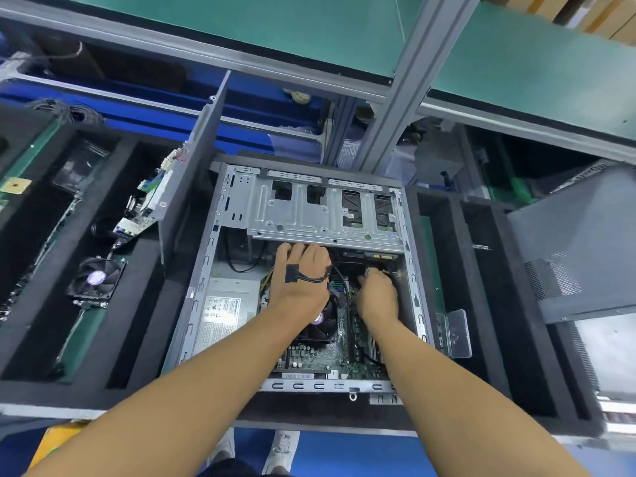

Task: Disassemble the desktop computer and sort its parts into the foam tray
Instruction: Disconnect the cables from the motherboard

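The open desktop case (pixel 199 290) lies on its side in the middle. Inside it are the motherboard (pixel 320 356), the CPU fan (pixel 321 323), the silver power supply (pixel 227 311) and the metal drive cage (pixel 309 208). My left hand (pixel 299 277) reaches under the drive cage's lower edge, its fingertips hidden; a black power cable with its connector (pixel 292 273) drapes over the back of it. My right hand (pixel 378 297) is inside the case at the right, fingers curled round a cable or connector near the drive below the cage; exactly what it grips is hidden.
Black foam trays flank the case. The left tray (pixel 144 304) holds a fan with heatsink (pixel 94 278) and a circuit board (pixel 144 208). The right tray (pixel 481 304) holds a clear plastic piece (pixel 459 333). A grey side panel (pixel 581 242) leans at the far right; another panel (pixel 192 180) stands left.
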